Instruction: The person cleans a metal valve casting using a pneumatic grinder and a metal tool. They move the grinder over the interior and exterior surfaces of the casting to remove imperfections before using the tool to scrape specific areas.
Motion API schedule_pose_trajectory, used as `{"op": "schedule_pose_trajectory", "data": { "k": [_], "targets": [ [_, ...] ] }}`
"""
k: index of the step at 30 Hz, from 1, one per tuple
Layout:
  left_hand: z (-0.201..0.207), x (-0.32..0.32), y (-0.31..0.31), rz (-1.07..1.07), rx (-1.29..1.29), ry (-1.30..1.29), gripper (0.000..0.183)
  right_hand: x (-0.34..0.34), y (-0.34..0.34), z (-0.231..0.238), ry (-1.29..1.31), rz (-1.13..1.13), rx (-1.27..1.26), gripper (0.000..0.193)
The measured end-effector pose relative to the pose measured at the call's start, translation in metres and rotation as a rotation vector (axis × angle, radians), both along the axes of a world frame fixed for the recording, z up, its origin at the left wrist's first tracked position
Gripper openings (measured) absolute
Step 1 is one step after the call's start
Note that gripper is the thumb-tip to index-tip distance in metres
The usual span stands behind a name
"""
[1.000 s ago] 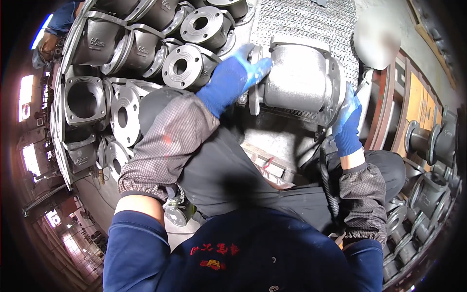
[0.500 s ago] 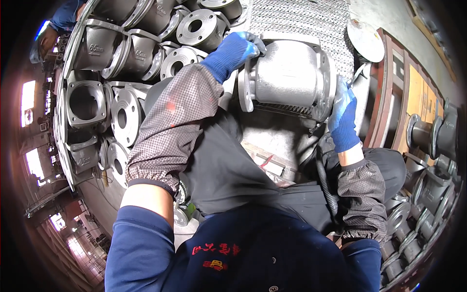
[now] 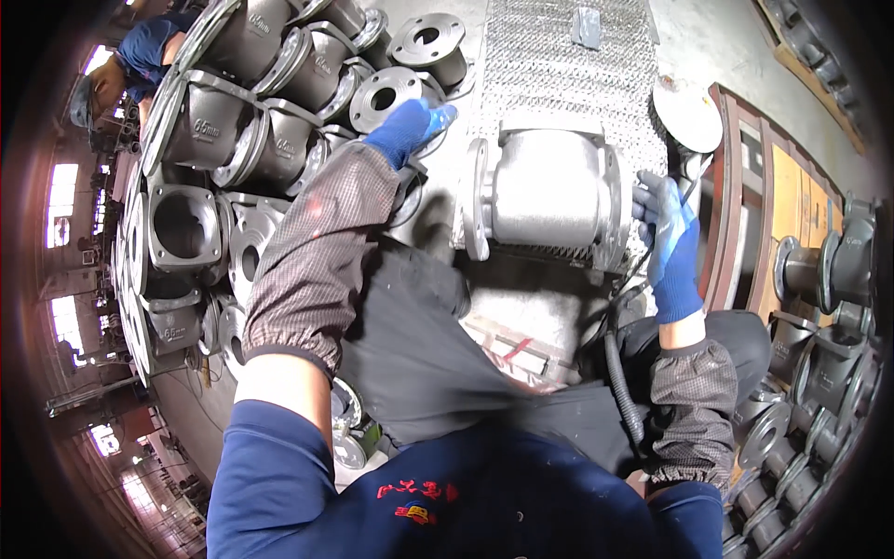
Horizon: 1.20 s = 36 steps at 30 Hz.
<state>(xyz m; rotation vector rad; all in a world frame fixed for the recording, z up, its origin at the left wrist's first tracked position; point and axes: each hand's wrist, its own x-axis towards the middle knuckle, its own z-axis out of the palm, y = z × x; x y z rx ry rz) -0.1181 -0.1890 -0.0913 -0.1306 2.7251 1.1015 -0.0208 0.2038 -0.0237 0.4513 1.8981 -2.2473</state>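
A large silver-grey flanged valve body (image 3: 548, 191) lies on its side on the near end of a rough metal-patterned bench top (image 3: 549, 79). To its left, clear of it, my left hand (image 3: 416, 128) in a blue glove has its fingers stretched out and holds nothing visible. It hovers by the round flange of a stacked casting (image 3: 384, 98). My right hand (image 3: 667, 224), gloved the same way, is beside the valve body's right flange with fingers apart. I cannot tell whether its fingertips touch the flange.
Several grey flanged castings (image 3: 209, 121) are stacked at the left, with more (image 3: 819, 363) at the lower right. A small grey block (image 3: 586, 28) lies on the far bench. Right of it are a white disc (image 3: 687, 114), a red-brown frame (image 3: 726, 186) and a ribbed hose (image 3: 622, 373). Another person (image 3: 140, 56) is far left.
My left hand has let go of the valve body's upper left edge and moved left. My right hand has come slightly away from the right flange, its fingers spreading. The view has shifted.
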Motion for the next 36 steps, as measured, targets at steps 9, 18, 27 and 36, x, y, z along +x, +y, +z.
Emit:
{"op": "schedule_pose_trajectory", "data": {
  "k": [9, 18, 27, 36],
  "targets": [
    [-0.115, -0.016, 0.007, 0.211, -0.226, -0.406, 0.06, 0.004, -0.002, 0.005, -0.083, 0.047, 0.013, 0.046],
    [0.067, -0.03, 0.061, 0.111, 1.212, -0.13, 0.068, -0.005, 0.004, 0.002, -0.108, 0.028, 0.062, 0.048],
    [0.154, 0.049, 0.093, -0.408, 1.027, 0.223, 0.055, -0.017, 0.004, 0.003, 0.356, -0.092, 0.179, 0.046],
    [0.135, 0.165, 0.204, -0.253, 0.963, 0.098, 0.032, -0.02, -0.055, 0.035, 0.779, 0.05, 0.633, 0.028]
  ]
}}
